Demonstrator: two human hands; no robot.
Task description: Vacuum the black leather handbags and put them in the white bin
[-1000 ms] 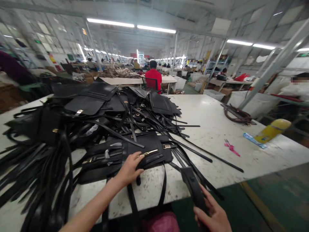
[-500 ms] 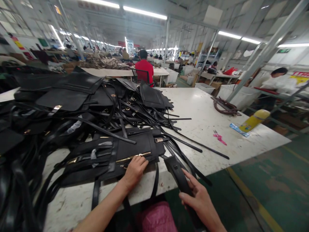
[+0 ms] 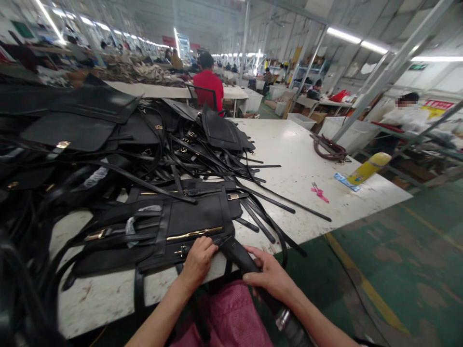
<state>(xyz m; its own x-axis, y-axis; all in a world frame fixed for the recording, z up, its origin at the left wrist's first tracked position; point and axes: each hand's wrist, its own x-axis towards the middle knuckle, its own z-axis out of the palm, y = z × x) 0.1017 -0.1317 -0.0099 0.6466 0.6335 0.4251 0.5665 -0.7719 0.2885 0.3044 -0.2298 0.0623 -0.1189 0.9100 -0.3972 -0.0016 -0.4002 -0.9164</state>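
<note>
A black leather bag (image 3: 197, 210) lies on the near part of the table, with a gold zipper, small buckles and long straps. My left hand (image 3: 198, 260) is closed on the bag's near edge, just below the zipper. In my right hand (image 3: 269, 274) is a black hand-held tool (image 3: 240, 255) with a long body and a metal band (image 3: 283, 318) toward its lower end. The tool's head is at the bag's near right corner, close to my left fingertips; whether it touches is hard to tell.
A heap of black bags and straps (image 3: 108, 115) covers the left of the white table (image 3: 278, 140). Pink-handled snips (image 3: 320, 193), a yellow can (image 3: 369, 168) and a coil of brown straps (image 3: 329, 148) lie to the right. A person in red (image 3: 209, 84) sits beyond.
My right hand has brought the tool leftward and tilted its head over to the bag's near corner. My left hand stays at the bag's edge. The whole view has shifted somewhat.
</note>
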